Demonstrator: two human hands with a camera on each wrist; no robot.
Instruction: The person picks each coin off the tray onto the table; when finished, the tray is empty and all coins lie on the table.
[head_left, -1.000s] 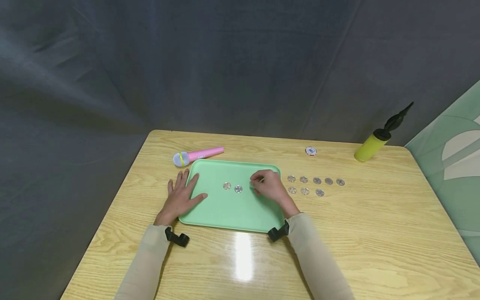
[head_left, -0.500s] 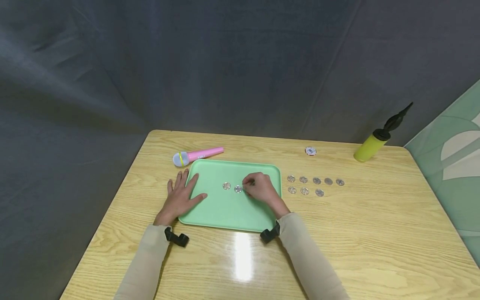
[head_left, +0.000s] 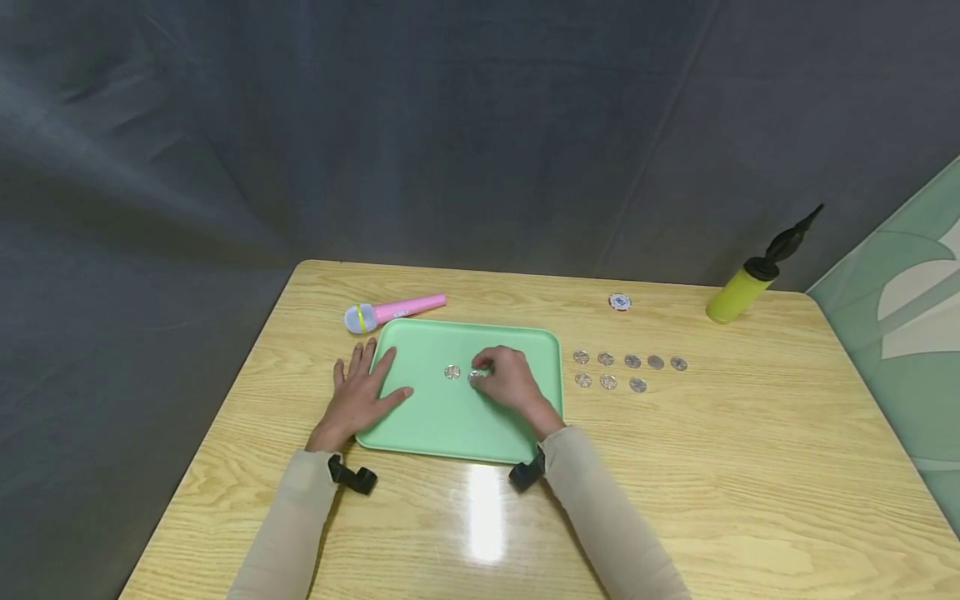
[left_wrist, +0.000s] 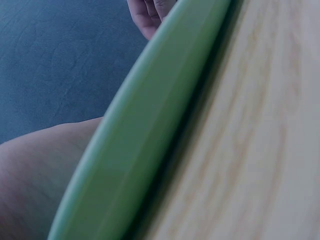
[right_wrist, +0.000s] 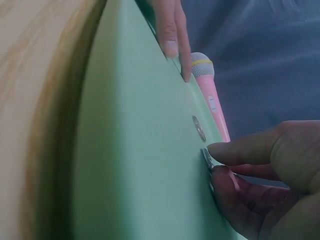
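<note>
A light green tray [head_left: 450,429] lies on the table with two silver coins on it. My right hand [head_left: 508,382] is over the tray's middle, with thumb and finger pinching one coin [right_wrist: 208,159], which stands tilted at the tray surface in the right wrist view. To its left a second coin [head_left: 452,372] lies flat, just apart from the fingertips. My left hand [head_left: 358,402] rests with spread fingers across the tray's left edge. The left wrist view shows mostly the tray's outer side [left_wrist: 135,135] close up.
Right of the tray, several silver coins [head_left: 608,382] lie in two rows. Behind them is a poker chip [head_left: 620,302]. A pink toy microphone [head_left: 397,312] lies behind the tray, and a yellow-green hand pump [head_left: 738,296] with a black top stands at the back right.
My right hand has moved left across the tray to the right-hand coin and now holds it between the fingertips. The left hand has stayed put.
</note>
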